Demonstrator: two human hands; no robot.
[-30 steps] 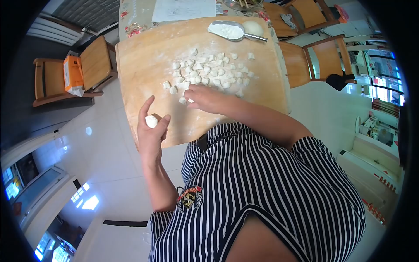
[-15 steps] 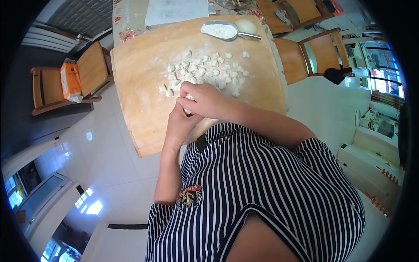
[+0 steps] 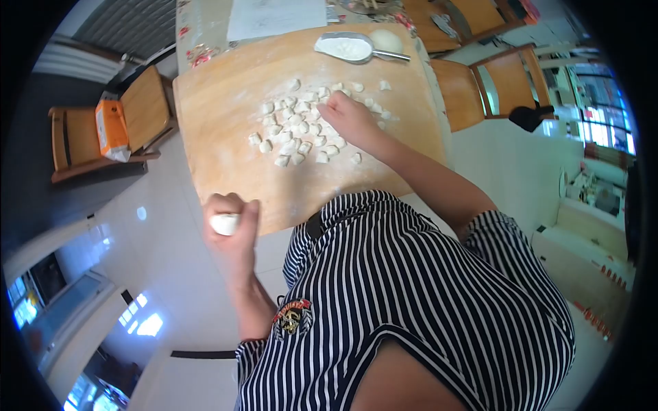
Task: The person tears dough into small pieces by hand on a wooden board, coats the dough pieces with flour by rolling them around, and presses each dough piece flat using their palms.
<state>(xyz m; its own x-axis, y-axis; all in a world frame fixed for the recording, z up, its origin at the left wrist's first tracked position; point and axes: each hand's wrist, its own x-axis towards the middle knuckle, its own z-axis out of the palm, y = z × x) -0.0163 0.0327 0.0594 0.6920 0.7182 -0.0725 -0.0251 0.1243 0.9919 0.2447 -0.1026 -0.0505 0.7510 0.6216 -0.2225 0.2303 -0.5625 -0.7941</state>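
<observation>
My left hand [image 3: 236, 229] is wrapped round a white lump of dough [image 3: 224, 224], past the near left edge of the wooden board [image 3: 219, 137]. The end of the lump shows between thumb and fingers. Over the board's middle, my right hand [image 3: 348, 118] has its fingers curled in above the scattered small dough pieces [image 3: 290, 122]. Whatever it may hold is hidden. Several floury pieces lie left of and below that hand, some touching each other. Loose flour dusts the wood around them.
A metal scoop [image 3: 353, 48] full of flour lies at the board's far edge, beside a round pale dough ball [image 3: 388, 41]. Beyond is a white sheet [image 3: 276, 18] on a flowered tablecloth [image 3: 195, 51]. Wooden chairs [image 3: 458, 92] stand on both sides; an orange package [image 3: 112, 129] rests on the left one.
My hands, together over the near pieces before, have parted. The left swung left and toward me with the dough lump; the right moved forward and right over the scattered pieces.
</observation>
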